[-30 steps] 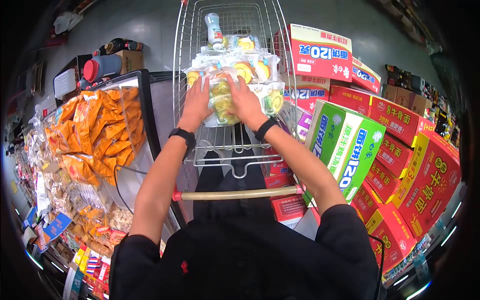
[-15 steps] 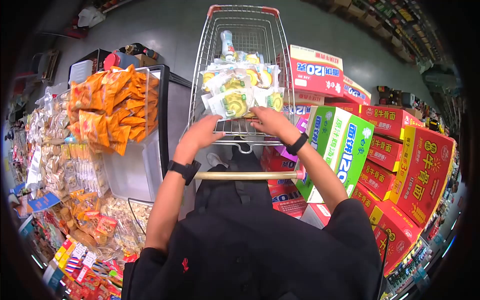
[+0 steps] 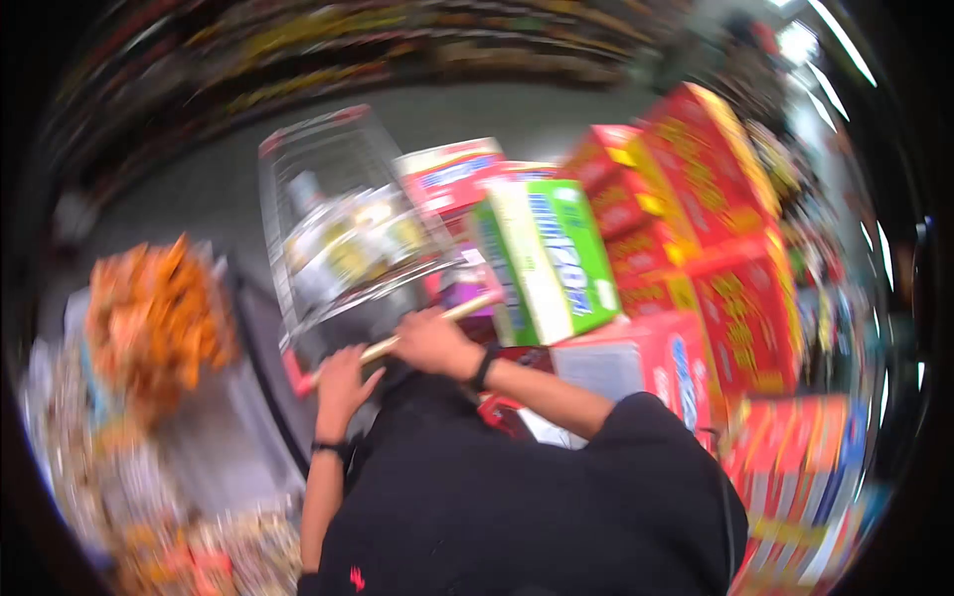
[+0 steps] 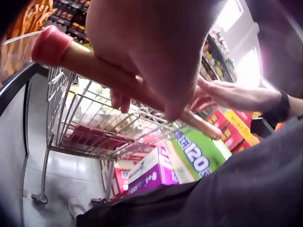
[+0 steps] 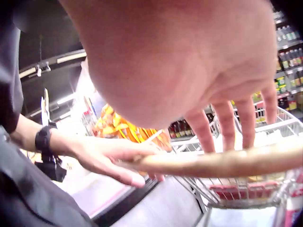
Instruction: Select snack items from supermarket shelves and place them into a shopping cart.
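Head view, badly smeared by motion. Both hands are on the handle bar (image 3: 386, 346) of a wire cart (image 3: 298, 189). The left hand (image 3: 343, 375) is near the bar's 8 o'clock end and the right hand (image 3: 432, 341) towards its 2 o'clock end. The basket runs off at 11 o'clock with pale packets (image 3: 343, 248) heaped inside. A green box (image 3: 547, 258) sits at 2 o'clock of the right hand, red boxes (image 3: 715, 228) are stacked beyond it, and orange snack bags (image 3: 149, 318) lie at 9 o'clock.

Left wrist view. The left hand (image 4: 156, 52) lies over the handle bar (image 4: 90, 66) just inside its red end cap (image 4: 49, 45). Its fingers (image 4: 120, 100) curl under the bar and grip it. The right hand (image 4: 222, 94) meets the bar at 3 o'clock. A castor (image 4: 40, 198) shows at 7 o'clock.

Right wrist view. The right hand (image 5: 189, 56) hangs above the handle bar (image 5: 227, 163). Its fingers (image 5: 227, 123) reach nearly straight over the bar's far side, relaxed rather than wrapped round it. The left hand (image 5: 109, 156) holds the bar at 9 o'clock.

The bar looks stiff and smooth, so a full wrap would probably hold better than a fingertip hold. The laden cart should roll readily but feel heavy. Hands set well apart on the bar would likely steer it best.
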`<state>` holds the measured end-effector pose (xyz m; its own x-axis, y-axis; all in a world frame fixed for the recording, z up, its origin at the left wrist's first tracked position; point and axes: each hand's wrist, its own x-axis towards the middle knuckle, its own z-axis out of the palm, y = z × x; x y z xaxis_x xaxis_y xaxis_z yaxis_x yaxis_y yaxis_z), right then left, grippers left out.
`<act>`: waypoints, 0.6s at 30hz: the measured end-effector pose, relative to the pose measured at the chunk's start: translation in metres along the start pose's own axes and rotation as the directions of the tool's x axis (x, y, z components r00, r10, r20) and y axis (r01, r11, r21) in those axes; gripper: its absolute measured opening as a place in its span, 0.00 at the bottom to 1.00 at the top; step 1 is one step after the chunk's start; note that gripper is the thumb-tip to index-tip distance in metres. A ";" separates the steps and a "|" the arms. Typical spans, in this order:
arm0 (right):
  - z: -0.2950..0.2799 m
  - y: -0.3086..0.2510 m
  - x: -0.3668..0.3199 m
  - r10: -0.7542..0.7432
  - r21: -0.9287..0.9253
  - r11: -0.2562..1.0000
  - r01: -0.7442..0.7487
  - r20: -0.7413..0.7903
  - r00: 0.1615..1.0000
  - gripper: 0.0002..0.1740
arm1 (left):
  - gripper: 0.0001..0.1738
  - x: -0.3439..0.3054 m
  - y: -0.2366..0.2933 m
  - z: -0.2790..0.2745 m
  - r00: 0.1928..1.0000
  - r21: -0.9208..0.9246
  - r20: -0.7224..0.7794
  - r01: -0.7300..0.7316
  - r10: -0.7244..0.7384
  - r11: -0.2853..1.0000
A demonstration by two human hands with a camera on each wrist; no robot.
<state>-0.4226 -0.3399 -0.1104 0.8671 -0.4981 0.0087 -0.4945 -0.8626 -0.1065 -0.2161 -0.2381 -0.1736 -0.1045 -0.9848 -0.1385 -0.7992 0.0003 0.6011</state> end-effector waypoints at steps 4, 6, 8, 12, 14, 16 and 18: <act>0.048 0.000 -0.029 0.253 0.265 0.945 -0.193 -0.214 0.943 0.27 | 0.38 -0.001 -0.018 0.017 0.981 0.263 -0.083 -0.146 0.173 0.954; 0.098 -0.002 -0.030 0.280 0.159 0.955 -0.249 -0.216 0.935 0.35 | 0.42 0.001 -0.030 0.029 0.987 0.319 -0.041 -0.133 0.154 0.939; 0.119 -0.005 -0.025 0.321 0.168 0.941 -0.294 -0.168 0.932 0.36 | 0.42 0.001 -0.030 0.032 0.974 0.307 -0.080 -0.176 0.210 0.935; 0.114 -0.004 -0.026 0.304 0.081 0.951 -0.297 -0.089 0.949 0.34 | 0.39 0.002 -0.024 0.026 0.994 0.305 -0.010 -0.099 0.108 0.947; 0.118 -0.001 -0.024 0.291 0.055 0.956 -0.287 -0.102 0.951 0.34 | 0.39 0.003 -0.024 0.024 0.995 0.320 -0.012 -0.087 0.096 0.943; 0.129 0.004 -0.024 0.272 0.023 0.962 -0.272 -0.150 0.950 0.35 | 0.38 0.004 -0.020 0.027 0.995 0.328 -0.034 -0.074 0.090 0.942; 0.127 0.008 -0.024 0.247 -0.007 0.968 -0.251 -0.136 0.959 0.34 | 0.38 0.005 -0.013 0.025 0.999 0.329 -0.024 -0.033 0.044 0.944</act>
<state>-0.4399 -0.3231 -0.2381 0.7013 -0.7032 0.1171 -0.6965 -0.7109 -0.0979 -0.2217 -0.2390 -0.2019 -0.1252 -0.9877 -0.0935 -0.9454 0.0902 0.3132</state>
